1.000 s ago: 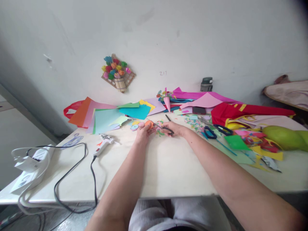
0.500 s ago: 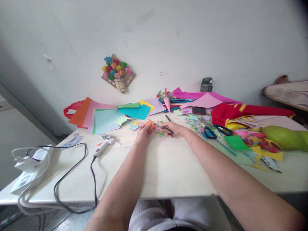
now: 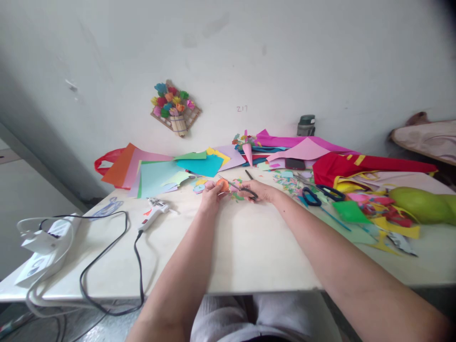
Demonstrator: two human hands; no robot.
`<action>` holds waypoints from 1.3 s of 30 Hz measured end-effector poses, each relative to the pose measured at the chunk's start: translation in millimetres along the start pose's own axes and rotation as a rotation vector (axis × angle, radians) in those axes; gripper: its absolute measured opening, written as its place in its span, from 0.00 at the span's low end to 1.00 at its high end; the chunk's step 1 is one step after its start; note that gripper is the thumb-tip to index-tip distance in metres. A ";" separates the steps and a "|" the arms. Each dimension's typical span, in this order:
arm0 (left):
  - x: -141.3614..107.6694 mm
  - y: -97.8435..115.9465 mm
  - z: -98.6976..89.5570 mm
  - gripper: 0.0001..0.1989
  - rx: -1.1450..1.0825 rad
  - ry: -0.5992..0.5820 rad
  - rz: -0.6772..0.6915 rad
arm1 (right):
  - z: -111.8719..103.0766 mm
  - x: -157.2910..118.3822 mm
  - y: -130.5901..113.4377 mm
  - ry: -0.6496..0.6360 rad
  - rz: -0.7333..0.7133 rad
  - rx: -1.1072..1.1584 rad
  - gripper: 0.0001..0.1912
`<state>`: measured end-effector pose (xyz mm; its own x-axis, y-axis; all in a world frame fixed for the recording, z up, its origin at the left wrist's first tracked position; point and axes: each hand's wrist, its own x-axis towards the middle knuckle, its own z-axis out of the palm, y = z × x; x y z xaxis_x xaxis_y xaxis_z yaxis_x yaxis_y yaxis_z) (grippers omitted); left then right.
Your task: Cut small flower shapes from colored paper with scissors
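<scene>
My left hand (image 3: 213, 194) is closed on a small orange piece of paper (image 3: 223, 185), pinched between thumb and fingers. In my right hand (image 3: 259, 191) is a pair of scissors (image 3: 248, 192) with dark handles, its blades pointing left at the orange paper. Whether the blades touch the paper is too small to tell. Small coloured paper scraps (image 3: 236, 194) lie on the table between and beneath the hands. Just left of my left hand rest little pale blue and yellow paper cutouts (image 3: 198, 188). A dark pen-like stick (image 3: 248, 175) lies beyond my right hand.
A glue gun (image 3: 154, 216) with a black cord lies left, near a white power strip (image 3: 48, 251). Coloured paper sheets (image 3: 156, 175) line the back. Blue-handled scissors (image 3: 311, 196), a phone (image 3: 295, 164), a red cloth (image 3: 335, 166) and green fruit (image 3: 416, 204) sit right.
Both hands stay in nearly the same place. The left fingers and the orange paper have turned very slightly against the scissor blades.
</scene>
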<state>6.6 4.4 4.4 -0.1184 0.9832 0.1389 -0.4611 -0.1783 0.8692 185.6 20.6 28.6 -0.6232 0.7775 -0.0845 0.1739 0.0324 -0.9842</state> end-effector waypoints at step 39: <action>1.0 -3.1 -2.0 0.15 -0.006 -0.055 0.001 | 10.5 -13.8 -17.8 0.023 -0.009 -0.049 0.08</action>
<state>6.2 5.9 0.8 -0.0709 0.9836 0.1658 -0.4659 -0.1796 0.8664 183.0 2.7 45.7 -0.6071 0.7914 -0.0718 0.2058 0.0693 -0.9761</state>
